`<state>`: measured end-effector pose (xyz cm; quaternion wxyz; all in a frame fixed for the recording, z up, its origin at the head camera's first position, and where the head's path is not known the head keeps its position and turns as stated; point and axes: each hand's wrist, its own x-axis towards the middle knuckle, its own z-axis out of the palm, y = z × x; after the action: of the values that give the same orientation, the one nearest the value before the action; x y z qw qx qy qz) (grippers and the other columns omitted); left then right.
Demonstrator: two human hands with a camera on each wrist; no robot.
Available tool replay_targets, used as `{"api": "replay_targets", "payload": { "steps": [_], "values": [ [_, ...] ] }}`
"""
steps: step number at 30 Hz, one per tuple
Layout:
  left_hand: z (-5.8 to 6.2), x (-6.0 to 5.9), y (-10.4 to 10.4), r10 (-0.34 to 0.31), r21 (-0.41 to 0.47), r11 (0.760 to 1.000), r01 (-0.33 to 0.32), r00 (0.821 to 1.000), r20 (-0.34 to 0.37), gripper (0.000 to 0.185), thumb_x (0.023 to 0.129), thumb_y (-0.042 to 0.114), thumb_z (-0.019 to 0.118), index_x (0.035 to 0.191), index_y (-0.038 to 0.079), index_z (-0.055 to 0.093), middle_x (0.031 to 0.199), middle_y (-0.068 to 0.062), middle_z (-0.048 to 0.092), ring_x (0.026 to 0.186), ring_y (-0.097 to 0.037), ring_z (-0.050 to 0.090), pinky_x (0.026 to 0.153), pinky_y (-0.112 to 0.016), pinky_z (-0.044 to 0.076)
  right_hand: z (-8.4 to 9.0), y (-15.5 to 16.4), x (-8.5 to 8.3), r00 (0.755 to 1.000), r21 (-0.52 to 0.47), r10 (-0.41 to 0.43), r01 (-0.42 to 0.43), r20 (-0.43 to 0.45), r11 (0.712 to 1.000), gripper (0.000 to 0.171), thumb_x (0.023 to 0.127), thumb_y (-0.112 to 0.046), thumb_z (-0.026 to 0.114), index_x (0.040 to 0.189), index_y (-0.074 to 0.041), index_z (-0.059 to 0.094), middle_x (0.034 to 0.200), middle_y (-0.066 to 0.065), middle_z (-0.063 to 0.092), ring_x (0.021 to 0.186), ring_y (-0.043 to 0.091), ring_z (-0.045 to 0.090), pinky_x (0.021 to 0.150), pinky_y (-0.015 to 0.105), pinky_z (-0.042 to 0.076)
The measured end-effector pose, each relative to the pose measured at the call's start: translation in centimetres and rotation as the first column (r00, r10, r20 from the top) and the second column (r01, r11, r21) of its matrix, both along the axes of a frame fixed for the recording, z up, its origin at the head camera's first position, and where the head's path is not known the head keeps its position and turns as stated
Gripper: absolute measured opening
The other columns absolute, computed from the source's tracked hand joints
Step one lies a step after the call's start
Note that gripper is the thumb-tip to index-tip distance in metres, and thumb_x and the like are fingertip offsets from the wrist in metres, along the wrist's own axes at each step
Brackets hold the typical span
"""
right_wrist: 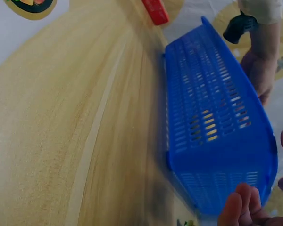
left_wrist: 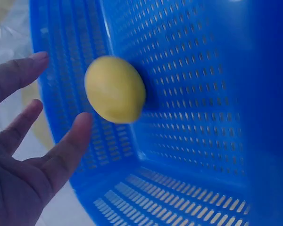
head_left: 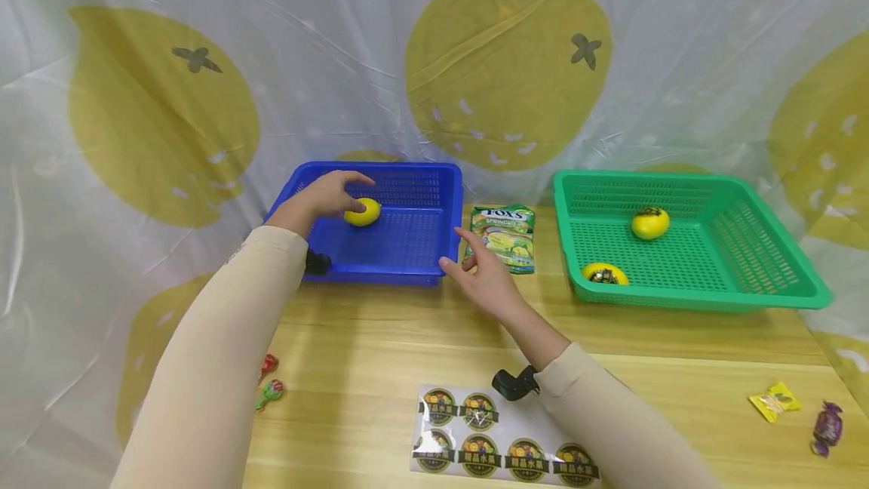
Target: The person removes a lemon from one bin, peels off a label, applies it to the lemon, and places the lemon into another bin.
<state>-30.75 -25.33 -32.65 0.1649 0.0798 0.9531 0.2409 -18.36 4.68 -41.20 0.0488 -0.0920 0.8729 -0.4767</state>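
A plain yellow lemon (head_left: 363,212) (left_wrist: 115,89) lies inside the blue basket (head_left: 380,272) (right_wrist: 212,160), near its back left. My left hand (head_left: 329,193) (left_wrist: 30,160) reaches over the basket's left side with fingers spread and relaxed. In the left wrist view a gap shows between the fingertips and the lemon. My right hand (head_left: 485,281) (right_wrist: 247,212) is at the basket's right front corner, its fingers loosely parted, thumb close to the rim. Neither hand grips anything.
A green candy bag (head_left: 502,240) lies between the blue basket and a green basket (head_left: 679,299), which holds two lemons (head_left: 650,223) with dark labels. In front lies a sheet of round stickers (head_left: 478,450). Lollipops (head_left: 271,391) are at left; a yellow candy (head_left: 775,401) and purple candy (head_left: 827,429) at right.
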Motion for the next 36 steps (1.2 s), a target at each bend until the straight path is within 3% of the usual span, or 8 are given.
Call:
{"api": "replay_targets", "payload": {
  "steps": [7,14,18,23,27,31,36],
  "values": [
    [-1.0,-1.9,-1.0,0.079,0.054,0.994,-0.09,0.98,0.183,0.054,0.1,0.01,0.063,0.152,0.012,0.048,0.168,-0.02,0.022,0.139,-0.043,0.047,0.105,-0.055,0.051,-1.0,-0.6,-0.7,0.998,0.016,0.026,-0.026,0.049,1.0,0.069,0.098,-0.046,0.066,0.158,-0.03,0.035,0.085,0.008,0.063,0.065,0.019,0.055,0.057,0.028,0.044],
    [-1.5,-2.6,-1.3,0.142,0.045,0.986,-0.162,0.946,0.292,0.056,0.1,0.004,0.059,0.154,0.013,0.045,0.168,-0.023,0.017,0.144,-0.046,0.038,0.107,-0.057,0.049,-1.0,-0.5,0.2,0.996,0.031,0.036,-0.039,0.084,0.999,0.068,0.099,-0.049,0.063,0.158,-0.036,0.031,0.085,0.008,0.063,0.065,0.019,0.055,0.057,0.028,0.044],
    [-1.6,-2.7,-1.3,0.139,0.033,0.987,-0.159,0.934,0.33,0.055,0.101,0.003,0.058,0.154,0.013,0.046,0.167,-0.025,0.018,0.146,-0.052,0.034,0.107,-0.059,0.049,-0.8,-0.5,0.7,0.995,0.025,0.039,-0.041,0.091,0.999,0.068,0.099,-0.049,0.063,0.158,-0.037,0.031,0.086,0.009,0.064,0.066,0.02,0.056,0.058,0.028,0.044],
    [-1.8,-2.6,-1.3,0.117,0.049,0.988,-0.144,0.923,0.366,0.059,0.099,0.001,0.058,0.155,0.012,0.043,0.167,-0.029,0.015,0.146,-0.058,0.029,0.108,-0.06,0.048,-0.8,-0.5,0.8,0.995,0.021,0.046,-0.048,0.087,0.999,0.067,0.099,-0.049,0.062,0.158,-0.037,0.031,0.085,0.009,0.064,0.066,0.019,0.056,0.058,0.028,0.044],
    [-2.3,-2.5,-1.1,0.118,0.068,0.986,-0.154,0.919,0.375,0.061,0.098,-0.002,0.058,0.156,0.012,0.042,0.165,-0.029,0.018,0.146,-0.056,0.029,0.109,-0.061,0.046,-0.9,-0.4,0.7,0.995,0.019,0.042,-0.044,0.089,0.999,0.067,0.099,-0.05,0.062,0.157,-0.038,0.031,0.083,0.007,0.063,0.064,0.019,0.055,0.057,0.028,0.044],
    [-2.7,-2.5,-1.0,0.116,0.079,0.985,-0.155,0.924,0.365,0.061,0.098,-0.003,0.058,0.155,0.011,0.042,0.164,-0.028,0.021,0.146,-0.052,0.032,0.111,-0.061,0.045,-1.1,-0.5,0.7,0.995,0.011,0.041,-0.042,0.095,0.999,0.066,0.099,-0.05,0.062,0.157,-0.039,0.031,0.083,0.006,0.063,0.064,0.019,0.055,0.057,0.029,0.044],
    [-3.5,-2.8,-1.0,0.119,0.07,0.986,-0.148,0.941,0.316,0.059,0.097,-0.004,0.06,0.152,0.01,0.047,0.163,-0.024,0.03,0.142,-0.044,0.041,0.111,-0.056,0.046,-1.3,-0.5,0.6,0.994,-0.003,0.043,-0.043,0.1,0.999,0.066,0.099,-0.049,0.063,0.157,-0.039,0.032,0.082,0.006,0.062,0.064,0.019,0.055,0.057,0.029,0.044]
  ]
}}
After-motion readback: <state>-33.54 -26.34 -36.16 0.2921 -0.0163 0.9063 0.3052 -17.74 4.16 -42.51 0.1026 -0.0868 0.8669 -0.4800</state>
